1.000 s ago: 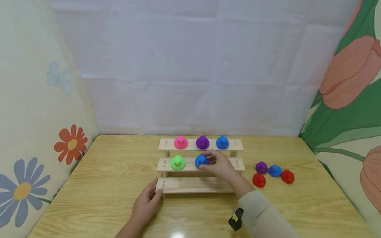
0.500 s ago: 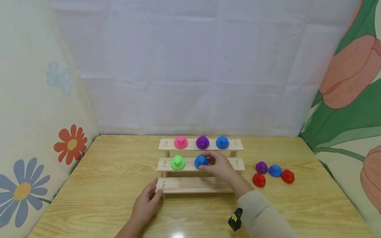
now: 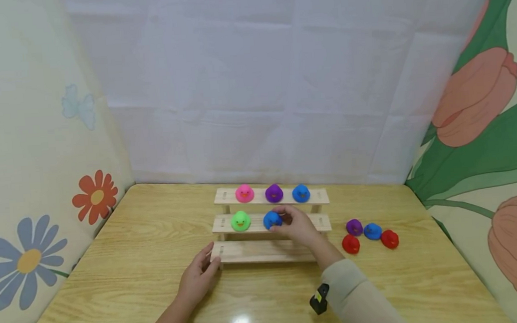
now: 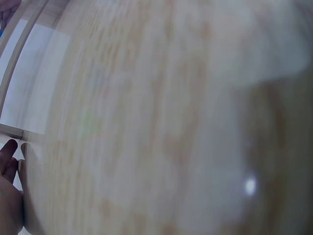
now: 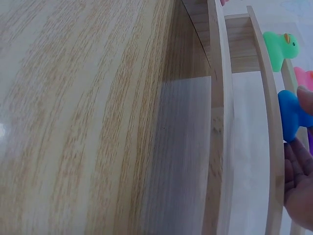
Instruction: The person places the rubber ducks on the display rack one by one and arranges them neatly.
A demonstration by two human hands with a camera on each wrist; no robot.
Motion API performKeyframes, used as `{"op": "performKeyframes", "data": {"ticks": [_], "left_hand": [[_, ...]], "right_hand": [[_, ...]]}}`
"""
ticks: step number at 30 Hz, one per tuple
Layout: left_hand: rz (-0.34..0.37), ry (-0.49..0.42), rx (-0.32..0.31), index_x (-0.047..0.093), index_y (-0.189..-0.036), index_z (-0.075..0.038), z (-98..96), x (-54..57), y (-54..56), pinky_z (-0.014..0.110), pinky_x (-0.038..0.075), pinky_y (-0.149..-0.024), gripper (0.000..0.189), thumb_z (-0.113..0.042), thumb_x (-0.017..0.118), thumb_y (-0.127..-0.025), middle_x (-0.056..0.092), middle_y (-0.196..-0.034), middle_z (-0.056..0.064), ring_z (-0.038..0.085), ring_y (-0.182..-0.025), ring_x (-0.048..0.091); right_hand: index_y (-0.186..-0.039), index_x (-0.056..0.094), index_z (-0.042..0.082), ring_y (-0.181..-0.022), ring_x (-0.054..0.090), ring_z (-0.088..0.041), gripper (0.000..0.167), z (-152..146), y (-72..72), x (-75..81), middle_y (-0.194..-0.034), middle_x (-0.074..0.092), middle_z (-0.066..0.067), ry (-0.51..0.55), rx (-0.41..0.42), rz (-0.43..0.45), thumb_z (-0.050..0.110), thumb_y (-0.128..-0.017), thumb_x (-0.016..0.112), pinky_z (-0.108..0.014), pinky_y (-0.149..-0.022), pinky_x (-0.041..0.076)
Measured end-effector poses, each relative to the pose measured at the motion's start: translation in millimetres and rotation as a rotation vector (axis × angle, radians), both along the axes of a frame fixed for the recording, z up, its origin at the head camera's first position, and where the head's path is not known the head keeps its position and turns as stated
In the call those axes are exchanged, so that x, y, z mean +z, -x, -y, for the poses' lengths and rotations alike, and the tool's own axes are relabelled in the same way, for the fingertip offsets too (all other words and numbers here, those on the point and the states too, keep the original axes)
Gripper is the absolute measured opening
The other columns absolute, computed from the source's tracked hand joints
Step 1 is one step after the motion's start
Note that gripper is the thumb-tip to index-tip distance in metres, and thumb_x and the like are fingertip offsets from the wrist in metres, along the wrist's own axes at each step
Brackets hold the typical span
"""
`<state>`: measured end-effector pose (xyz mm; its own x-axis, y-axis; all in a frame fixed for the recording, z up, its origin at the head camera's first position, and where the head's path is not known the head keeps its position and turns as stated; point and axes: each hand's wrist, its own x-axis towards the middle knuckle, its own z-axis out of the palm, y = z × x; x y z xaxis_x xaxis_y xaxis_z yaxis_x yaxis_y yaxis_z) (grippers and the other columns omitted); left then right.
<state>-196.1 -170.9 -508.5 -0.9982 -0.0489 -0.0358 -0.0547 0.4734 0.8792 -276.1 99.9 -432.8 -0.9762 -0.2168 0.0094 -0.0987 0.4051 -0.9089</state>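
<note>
On the middle step of the three-step wooden rack, a blue rubber duck sits between the thumb and fingers of my right hand. The right wrist view shows this blue duck upright at the step's edge, thumb on one side and fingers on the other. My left hand grips the left end of the bottom step; only part of that hand shows in the left wrist view. To the left of the pinched duck stands a green duck.
The top step bears a pink duck, a purple duck and another blue duck. Right of the rack, a purple duck, a blue duck and two red ducks lie on the wooden table.
The pinched blue duck has shifted very slightly left along the middle step, with my right hand still on it. The left hand stays at the rack's end.
</note>
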Motion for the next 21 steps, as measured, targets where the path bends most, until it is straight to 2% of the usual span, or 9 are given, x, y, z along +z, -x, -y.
{"op": "performKeyframes", "data": {"ticks": [10,21], "left_hand": [[-0.013,0.004,-0.001,0.036,-0.151,-0.010,-0.1,-0.8,0.5,0.054,0.038,-0.111,0.057,-0.034,0.052,-0.102,0.053,-0.141,0.023,0.038,-0.133,0.050],[-0.008,0.005,-0.009,0.035,-0.152,-0.010,1.0,-1.5,0.6,0.054,0.038,-0.112,0.058,-0.036,0.051,-0.102,0.051,-0.143,0.023,0.038,-0.134,0.049]], "right_hand": [[-0.131,0.061,0.015,-0.120,0.057,-0.030,0.052,-8.3,-5.0,0.0,-0.132,0.062,-0.008,0.001,-0.038,-0.015,0.018,-0.082,0.080,-0.048,-0.105,0.046],[-0.129,0.063,0.013,-0.117,0.059,-0.034,0.049,-21.8,-10.4,-1.6,-0.133,0.062,-0.011,0.026,-0.078,-0.044,0.015,-0.082,0.078,-0.049,-0.101,0.049]]}}
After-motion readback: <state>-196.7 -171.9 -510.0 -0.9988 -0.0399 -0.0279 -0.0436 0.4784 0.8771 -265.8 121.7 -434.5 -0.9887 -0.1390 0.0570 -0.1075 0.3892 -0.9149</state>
